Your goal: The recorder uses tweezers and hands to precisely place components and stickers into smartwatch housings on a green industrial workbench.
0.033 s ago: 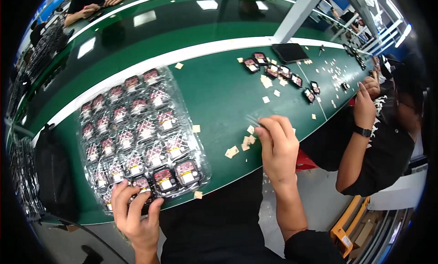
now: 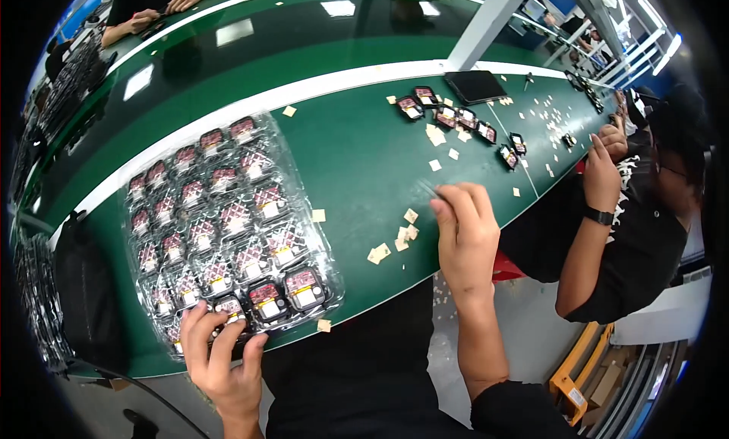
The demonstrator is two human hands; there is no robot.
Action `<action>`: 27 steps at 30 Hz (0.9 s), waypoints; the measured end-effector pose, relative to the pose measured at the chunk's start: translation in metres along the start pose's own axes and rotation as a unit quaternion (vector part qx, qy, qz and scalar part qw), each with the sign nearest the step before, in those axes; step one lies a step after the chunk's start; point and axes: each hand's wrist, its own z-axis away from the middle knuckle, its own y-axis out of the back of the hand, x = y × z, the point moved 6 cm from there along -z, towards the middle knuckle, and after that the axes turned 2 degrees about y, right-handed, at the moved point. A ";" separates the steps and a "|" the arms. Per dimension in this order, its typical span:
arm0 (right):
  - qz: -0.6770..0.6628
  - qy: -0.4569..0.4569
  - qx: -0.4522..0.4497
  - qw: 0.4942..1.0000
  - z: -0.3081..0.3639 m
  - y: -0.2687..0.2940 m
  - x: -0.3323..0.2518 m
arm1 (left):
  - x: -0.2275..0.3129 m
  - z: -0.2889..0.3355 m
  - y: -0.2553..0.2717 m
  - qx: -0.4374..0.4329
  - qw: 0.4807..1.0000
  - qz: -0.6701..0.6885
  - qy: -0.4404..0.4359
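Note:
A clear plastic tray (image 2: 328,245) holds rows of small square black devices with red and white faces, such as a device (image 2: 305,289) in its near right corner. My left hand (image 2: 220,363) lies over the tray's near edge, fingers spread and touching a black device (image 2: 229,305) in the near row. My right hand (image 2: 469,238) is pinched on thin tweezers (image 2: 427,187), whose tips look blurred. The tweezers hover above the green table, just beyond a few small cream-coloured square pieces (image 2: 401,240). Whether anything sits between the tips I cannot make out.
More black devices (image 2: 467,119) and cream pieces lie scattered farther right, near a flat black tray (image 2: 474,88). A co-worker (image 2: 638,234) sits at the right. A black bag (image 2: 91,295) stands left of the clear tray. A grey post (image 2: 490,25) rises at the table's far edge.
My right hand has moved slightly right and away from the nearby cream pieces, still pinching the tweezers. My left hand stays on the near row of the clear tray. The view has shifted slightly.

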 end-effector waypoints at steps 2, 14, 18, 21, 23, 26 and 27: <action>0.092 -0.073 0.022 0.993 -0.006 0.009 0.035 | -0.004 0.006 -0.003 -0.006 1.000 0.009 0.009; 0.202 -0.223 -0.021 0.953 -0.025 0.023 0.110 | 0.013 0.011 0.008 0.054 0.996 0.039 -0.064; 0.167 -0.172 -0.023 0.971 -0.016 0.021 0.090 | 0.023 0.007 0.003 0.033 0.993 0.077 -0.084; 0.118 -0.127 -0.006 0.985 -0.005 0.016 0.060 | 0.025 0.002 0.004 0.045 0.989 0.105 -0.099; 0.078 -0.087 -0.005 0.993 0.002 0.009 0.047 | 0.026 0.000 0.004 0.056 0.987 0.115 -0.092; 0.017 -0.052 -0.002 0.999 0.010 0.002 0.025 | 0.033 -0.005 0.003 0.061 0.980 0.166 -0.093; -0.052 -0.070 -0.011 0.996 0.012 -0.001 0.019 | 0.036 -0.006 0.001 0.060 0.973 0.198 -0.098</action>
